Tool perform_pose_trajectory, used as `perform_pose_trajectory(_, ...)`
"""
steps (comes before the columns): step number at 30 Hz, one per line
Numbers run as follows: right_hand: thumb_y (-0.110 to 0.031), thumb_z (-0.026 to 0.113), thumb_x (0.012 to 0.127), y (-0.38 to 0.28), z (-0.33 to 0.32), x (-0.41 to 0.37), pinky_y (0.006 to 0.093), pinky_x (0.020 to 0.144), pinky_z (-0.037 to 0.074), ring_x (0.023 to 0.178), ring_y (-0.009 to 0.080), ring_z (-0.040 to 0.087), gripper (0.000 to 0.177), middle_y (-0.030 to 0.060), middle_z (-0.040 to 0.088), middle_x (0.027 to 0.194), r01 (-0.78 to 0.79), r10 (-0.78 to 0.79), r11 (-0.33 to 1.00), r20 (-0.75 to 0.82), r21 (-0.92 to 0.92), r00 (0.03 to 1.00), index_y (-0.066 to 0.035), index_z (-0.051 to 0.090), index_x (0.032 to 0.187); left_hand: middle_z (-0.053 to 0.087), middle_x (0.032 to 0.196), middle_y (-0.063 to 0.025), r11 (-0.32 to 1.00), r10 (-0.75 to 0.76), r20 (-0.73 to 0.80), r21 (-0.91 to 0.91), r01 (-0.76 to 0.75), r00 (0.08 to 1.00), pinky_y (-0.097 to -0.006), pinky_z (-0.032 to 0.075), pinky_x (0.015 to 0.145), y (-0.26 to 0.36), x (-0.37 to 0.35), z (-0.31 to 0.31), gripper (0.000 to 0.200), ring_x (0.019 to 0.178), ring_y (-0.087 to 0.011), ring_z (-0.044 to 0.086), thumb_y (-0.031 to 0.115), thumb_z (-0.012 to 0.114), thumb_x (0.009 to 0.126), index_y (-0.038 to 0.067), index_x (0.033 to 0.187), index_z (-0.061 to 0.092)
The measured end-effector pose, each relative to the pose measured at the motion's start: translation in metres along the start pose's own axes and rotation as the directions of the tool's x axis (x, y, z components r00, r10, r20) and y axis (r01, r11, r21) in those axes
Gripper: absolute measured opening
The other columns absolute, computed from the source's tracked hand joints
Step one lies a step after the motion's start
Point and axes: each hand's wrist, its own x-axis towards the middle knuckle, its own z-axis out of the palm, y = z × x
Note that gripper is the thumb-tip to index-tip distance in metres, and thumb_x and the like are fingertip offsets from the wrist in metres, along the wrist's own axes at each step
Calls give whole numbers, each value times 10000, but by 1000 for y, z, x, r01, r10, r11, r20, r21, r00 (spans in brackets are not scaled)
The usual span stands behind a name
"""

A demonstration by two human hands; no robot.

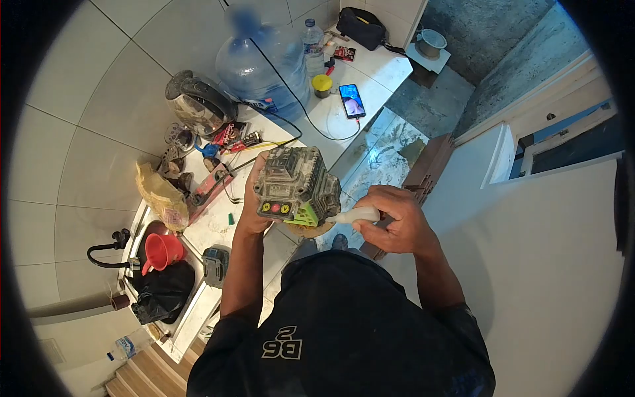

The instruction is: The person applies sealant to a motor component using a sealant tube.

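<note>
A dusty black and green power tool (291, 185), with red and yellow buttons on its near face, is held up in front of my chest. My left hand (254, 198) grips it along its left side; most of those fingers are hidden behind it. In my right hand (397, 220) is a screwdriver with a pale handle (357, 216), its tip at the lower right side of the tool. Part of a round tan disc (311, 231) shows below the tool. A separate battery pack (215, 266) lies on the counter beside my left forearm.
The white counter (210, 228) holds a kettle (198, 109), a large water bottle (264, 73), a lit phone (352, 101) on a cable and small items. A red dipper (163, 252) and black bag (165, 291) are at the sink. A cable hangs behind the tool.
</note>
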Motion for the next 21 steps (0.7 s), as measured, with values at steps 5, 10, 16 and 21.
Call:
perform_pose_trajectory(5, -38, 800, 763, 1, -2, 0, 335, 577, 418, 635, 186, 571, 181, 77, 624, 743, 4, -4, 1000, -5, -9, 1000, -13, 718, 923, 643, 1300, -68, 1000, -1, 30, -5, 1, 1000, -349, 566, 1022, -5, 1, -5, 1325, 1183, -183, 660, 481, 1061, 365, 12, 1429, 426)
perform_pose_trajectory(10, -37, 793, 768, 2, -3, -1, 339, 568, 418, 626, 187, 568, 171, 76, 614, 733, -3, 3, 1000, -16, 9, 1000, -13, 714, 918, 632, 1341, -87, 999, 14, 48, -39, -12, 999, -361, 561, 1034, -11, 1, -11, 1378, 1203, -205, 656, 463, 1063, 379, 0, 1484, 382)
perform_pose_trajectory(16, -40, 789, 770, 3, -3, 1, 340, 564, 423, 621, 192, 571, 163, 76, 612, 729, 14, -13, 1000, -31, 3, 999, -8, 708, 908, 627, 1362, -97, 991, 61, 87, -124, -50, 994, -368, 561, 1034, -12, 1, -8, 1232, 1204, -202, 657, 333, 1054, 521, 4, 1503, 387)
perform_pose_trajectory(21, -47, 794, 769, 6, -1, 0, 344, 565, 426, 620, 198, 573, 157, 76, 609, 725, 6, -6, 1000, -19, 8, 1000, -18, 703, 894, 631, 1352, -93, 993, 61, 122, -109, -48, 991, -362, 562, 1024, -13, 2, -10, 1054, 1190, -186, 660, 246, 1003, 635, 13, 1480, 417)
